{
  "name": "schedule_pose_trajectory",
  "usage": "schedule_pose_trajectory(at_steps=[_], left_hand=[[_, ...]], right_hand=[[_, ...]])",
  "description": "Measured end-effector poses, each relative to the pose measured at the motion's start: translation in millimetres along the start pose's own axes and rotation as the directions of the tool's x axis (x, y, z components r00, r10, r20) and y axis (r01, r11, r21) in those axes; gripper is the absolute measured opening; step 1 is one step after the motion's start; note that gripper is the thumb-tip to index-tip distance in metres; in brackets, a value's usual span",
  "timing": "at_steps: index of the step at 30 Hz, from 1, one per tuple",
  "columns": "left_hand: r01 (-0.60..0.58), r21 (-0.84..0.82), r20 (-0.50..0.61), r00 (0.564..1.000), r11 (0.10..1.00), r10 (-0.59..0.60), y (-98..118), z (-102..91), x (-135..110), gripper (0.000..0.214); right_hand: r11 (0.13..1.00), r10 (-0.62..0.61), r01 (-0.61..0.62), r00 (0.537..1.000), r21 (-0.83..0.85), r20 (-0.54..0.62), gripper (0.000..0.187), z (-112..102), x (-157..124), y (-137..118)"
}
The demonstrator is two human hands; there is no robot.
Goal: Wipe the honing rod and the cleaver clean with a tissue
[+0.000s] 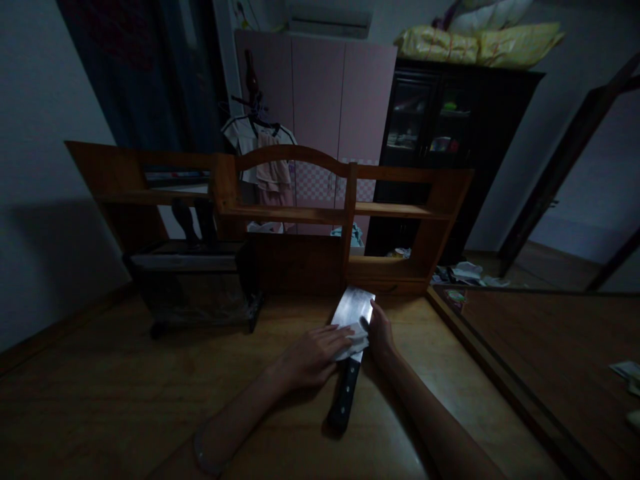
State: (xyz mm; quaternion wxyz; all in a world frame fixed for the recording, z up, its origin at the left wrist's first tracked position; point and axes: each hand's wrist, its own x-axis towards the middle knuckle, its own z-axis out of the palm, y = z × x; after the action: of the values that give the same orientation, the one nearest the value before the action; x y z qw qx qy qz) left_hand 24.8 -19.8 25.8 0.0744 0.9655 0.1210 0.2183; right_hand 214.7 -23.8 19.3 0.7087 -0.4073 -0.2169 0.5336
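Observation:
A cleaver (353, 307) with a broad, shiny blade and a black riveted handle is in front of me, its handle pointing toward me. My left hand (320, 350) presses a folded white cloth (357, 340), perhaps a tissue, flat on the lower part of the blade. Along the blade's right side, my right hand (381, 333) grips the cleaver, with its thumb near the upper right edge. The cleaver's handle (344, 400) is held by neither hand. Part of the blade is hidden under the cloth and left fingers.
A dark knife holder (190, 287) with black handles sticking up stands on the wooden tabletop (280, 433), left of my hands. Behind it runs a wooden shelf unit (295, 215). A raised wooden edge (480, 347) borders the table on the right.

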Motion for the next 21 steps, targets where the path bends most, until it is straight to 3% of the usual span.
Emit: schedule_pose_trajectory(at_steps=[4,12,21], left_hand=[[0.033,-0.034,-0.016,0.999,0.999,-0.034,-0.8,1.5,-1.4,0.06],[0.093,-0.09,-0.114,0.988,0.992,-0.103,1.6,8.2,0.2,0.035],[0.094,-0.118,-0.106,0.989,0.989,-0.106,5.4,5.8,0.8,0.043]], right_hand=[[1.0,0.005,-0.005,1.0,0.024,0.012,0.021,0.7,-1.0,-0.8],[0.999,-0.02,0.02,1.0,0.031,0.002,0.019,0.3,2.3,0.4],[0.999,0.006,-0.007,1.0,0.053,0.015,0.018,-0.4,3.3,0.9]])
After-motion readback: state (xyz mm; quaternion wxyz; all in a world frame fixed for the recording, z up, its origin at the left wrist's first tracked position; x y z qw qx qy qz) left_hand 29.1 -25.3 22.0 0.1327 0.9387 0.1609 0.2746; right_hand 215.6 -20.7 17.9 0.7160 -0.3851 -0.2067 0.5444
